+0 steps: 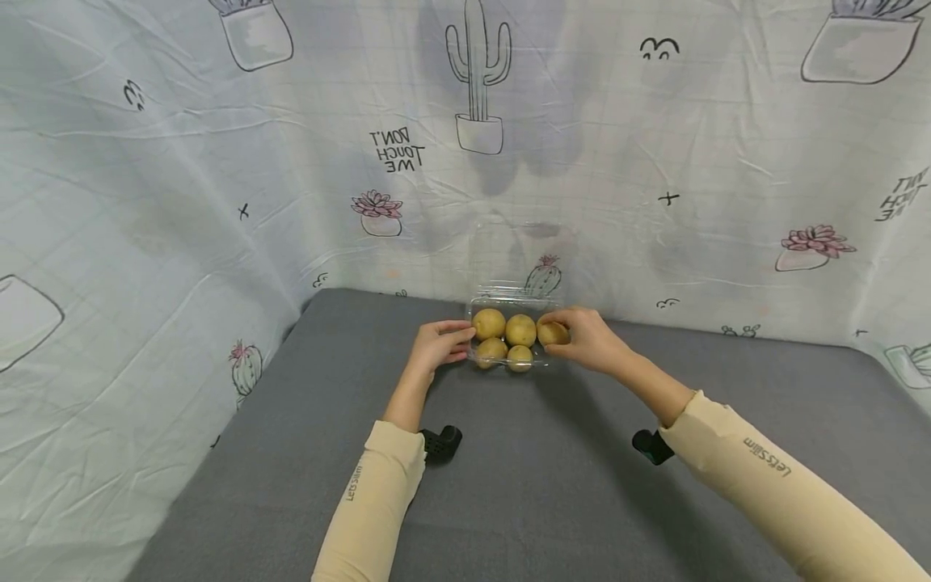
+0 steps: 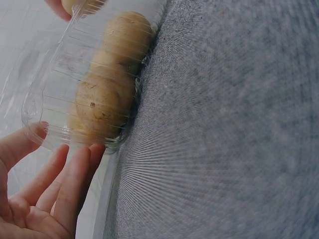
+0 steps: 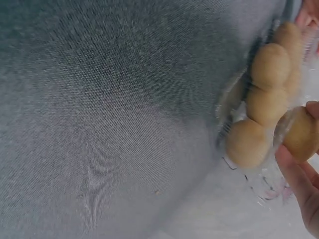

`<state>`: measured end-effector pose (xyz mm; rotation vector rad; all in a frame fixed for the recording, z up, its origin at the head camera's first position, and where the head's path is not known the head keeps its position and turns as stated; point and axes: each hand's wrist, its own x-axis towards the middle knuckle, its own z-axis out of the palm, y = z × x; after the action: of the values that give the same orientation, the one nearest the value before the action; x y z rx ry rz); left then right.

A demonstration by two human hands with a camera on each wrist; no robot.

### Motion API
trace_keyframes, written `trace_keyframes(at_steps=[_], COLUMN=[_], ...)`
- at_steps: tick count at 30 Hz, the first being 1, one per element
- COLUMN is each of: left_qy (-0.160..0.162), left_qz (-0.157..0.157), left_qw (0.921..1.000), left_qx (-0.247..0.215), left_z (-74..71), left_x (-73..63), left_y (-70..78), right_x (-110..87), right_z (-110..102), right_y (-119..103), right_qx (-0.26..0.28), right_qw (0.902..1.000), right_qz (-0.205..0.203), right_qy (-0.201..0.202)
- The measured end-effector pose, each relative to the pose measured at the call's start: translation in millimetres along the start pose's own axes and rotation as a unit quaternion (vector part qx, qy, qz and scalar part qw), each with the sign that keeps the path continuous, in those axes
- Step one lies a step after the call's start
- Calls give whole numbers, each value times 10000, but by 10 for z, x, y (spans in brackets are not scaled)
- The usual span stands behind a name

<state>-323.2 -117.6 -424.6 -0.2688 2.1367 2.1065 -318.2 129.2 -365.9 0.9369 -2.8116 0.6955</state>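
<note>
A clear plastic clamshell container (image 1: 541, 360) stands at the far side of the grey table with its lid (image 1: 509, 250) raised behind it. Several yellow-brown potatoes (image 1: 520, 331) lie in its tray. At the left end is my left hand (image 1: 439, 343), whose fairly straight fingertips touch the end wall; in the left wrist view its fingers (image 2: 65, 174) are spread along the plastic. My right hand (image 1: 585, 339) grips another potato (image 3: 301, 134) between thumb and fingers. That potato is at the container's right end, above those lying in it in the right wrist view.
Grey cloth covers the table (image 1: 524, 485). White fabric printed with cacti hangs behind the container (image 1: 476, 89) and along the left side. A black device (image 1: 442, 443) shows by the left sleeve and another black device (image 1: 652, 446) by the right sleeve.
</note>
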Motion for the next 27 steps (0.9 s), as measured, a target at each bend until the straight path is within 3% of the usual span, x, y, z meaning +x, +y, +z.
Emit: trace_keyframes(at_steps=[13,27], left_qy=[33,-100], left_qz=[43,190], left_qw=[10000,9998], left_qx=[13,-59], left_z=[-5,-27], left_x=[-15,-7], left_y=[3,-10], right_x=[186,252], right_z=[170,211], right_y=[-15,-46], right_qx=[-281,-562], right_qw=[9932,9865], right_qz=[905,1158], right_qy=[-680,-1012])
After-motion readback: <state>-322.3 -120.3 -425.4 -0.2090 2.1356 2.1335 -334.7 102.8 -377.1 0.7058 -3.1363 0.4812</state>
